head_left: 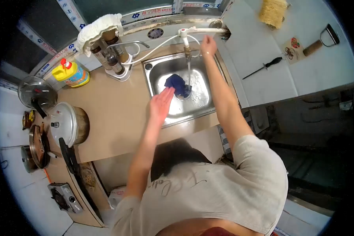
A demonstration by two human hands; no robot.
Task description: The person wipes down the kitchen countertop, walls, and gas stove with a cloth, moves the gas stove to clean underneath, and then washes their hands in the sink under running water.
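Water runs from the tap (187, 49) into the metal sink (202, 108). Under the stream in the basin is a dark blue cloth (175, 82), bunched up and wet. My left hand (162, 104) reaches over the near left side of the sink with straight fingers. Its fingertips are at the cloth's near edge; I cannot tell how firmly they touch it. Just right of the tap, my right hand (209, 46) is closed with curled fingers. Whatever is inside its grasp, if anything, is hidden.
Left of the sink stand a rack of bottles (114, 65) and a yellow jug (70, 74). A pressure cooker (69, 124) sits on the counter (110, 118), its black handle jutting forward. A sharpening steel (263, 67) and a brush (312, 48) hang on the right wall.
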